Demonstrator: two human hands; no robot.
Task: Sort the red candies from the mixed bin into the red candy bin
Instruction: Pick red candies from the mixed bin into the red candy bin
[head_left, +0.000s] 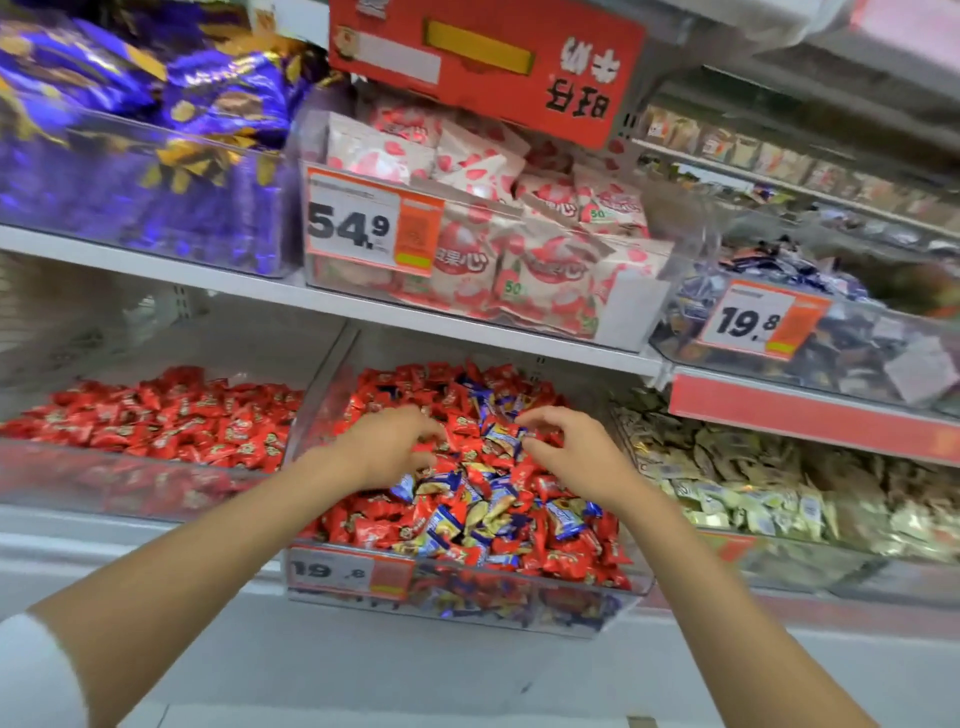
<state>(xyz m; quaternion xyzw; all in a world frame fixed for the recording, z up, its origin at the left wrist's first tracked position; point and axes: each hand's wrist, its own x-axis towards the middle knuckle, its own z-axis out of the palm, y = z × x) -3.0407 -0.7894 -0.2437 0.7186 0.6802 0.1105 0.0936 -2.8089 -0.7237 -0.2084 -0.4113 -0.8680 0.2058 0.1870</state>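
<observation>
The mixed bin (631, 590) is a clear box on the lower shelf in the middle, full of red candies (563, 561) and blue candies (444, 522). To its left stands the red candy bin (31, 467), holding only red wrapped candies (171, 423). Both my hands are over the back half of the mixed pile. My left hand (387, 449) has its fingers and thumb curled round a red candy (427, 446). My right hand (574, 452) hovers with clawed fingers beside a blue candy (503, 434); whether it holds anything is unclear.
A bin of pale gold-wrapped sweets (753, 483) sits to the right of the mixed bin. The shelf above carries purple bags (156, 119), strawberry-print packs (519, 249) and a dark candy bin (831, 338). Price tags hang on the bin fronts.
</observation>
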